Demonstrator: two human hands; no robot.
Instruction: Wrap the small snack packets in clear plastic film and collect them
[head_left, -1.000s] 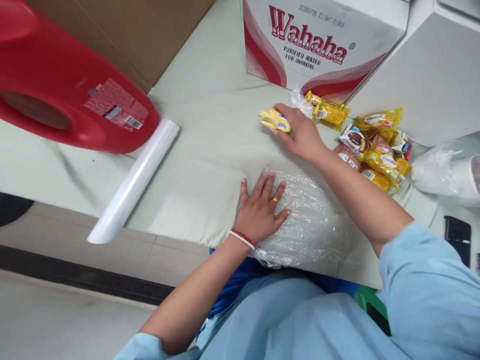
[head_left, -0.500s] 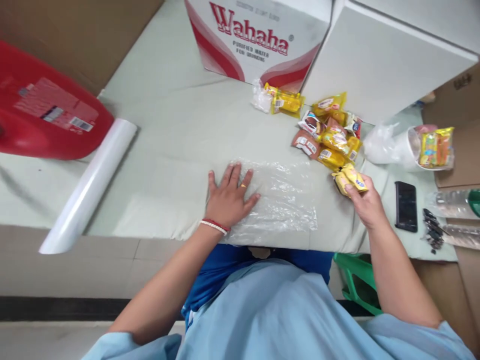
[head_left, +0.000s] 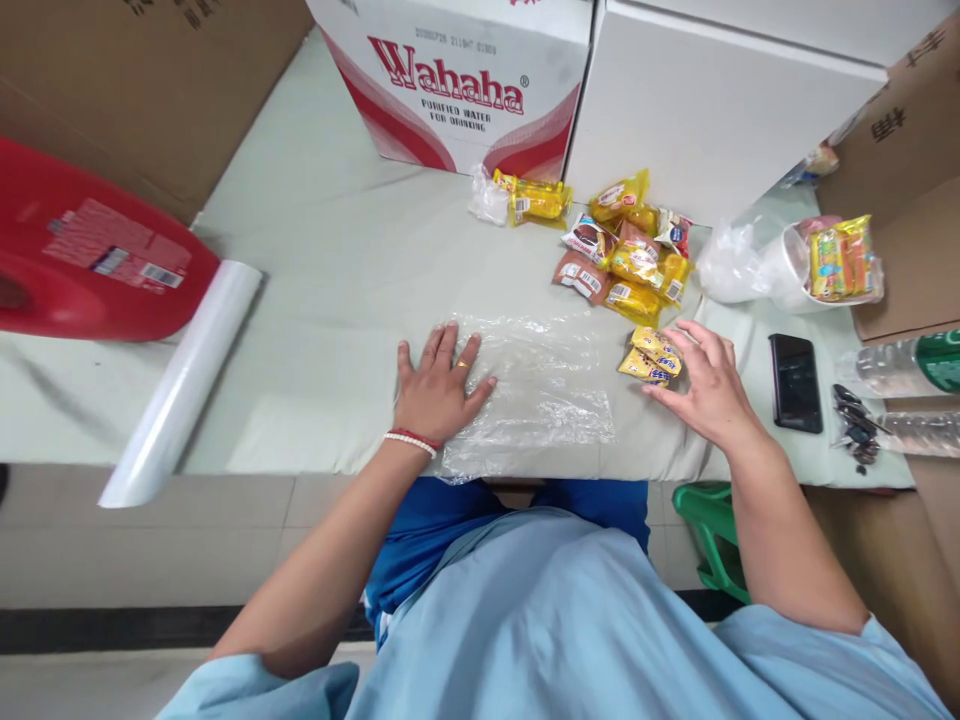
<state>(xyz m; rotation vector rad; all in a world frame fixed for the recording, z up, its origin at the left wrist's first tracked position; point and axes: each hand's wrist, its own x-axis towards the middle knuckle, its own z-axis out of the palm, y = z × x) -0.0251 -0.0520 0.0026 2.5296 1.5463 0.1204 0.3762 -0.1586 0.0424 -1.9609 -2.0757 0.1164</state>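
My left hand [head_left: 439,388] lies flat with spread fingers on the left part of a clear plastic sheet [head_left: 551,385], which is spread wrinkled on the table. My right hand [head_left: 709,385] is open, thumb and fingers apart, just right of two small yellow snack packets [head_left: 649,356] that rest on the cloth. The fingertips are close to the packets; whether they touch is hard to tell. Behind them is a pile of wrapped snacks: yellow packs [head_left: 636,300], a brown pack [head_left: 581,277] and a cake packet with a chocolate picture [head_left: 589,238].
A water carton [head_left: 450,90] and a white box [head_left: 705,110] stand at the back. On the left are a red jug [head_left: 90,250] and a white roll [head_left: 184,380]. To the right are a cup [head_left: 791,270] with snacks, a phone [head_left: 796,383] and plastic bottles [head_left: 911,362].
My right hand has let go of the yellow packets, which now rest on the table, and its fingers have spread. My left hand stays flat on the plastic. The view has shifted slightly.
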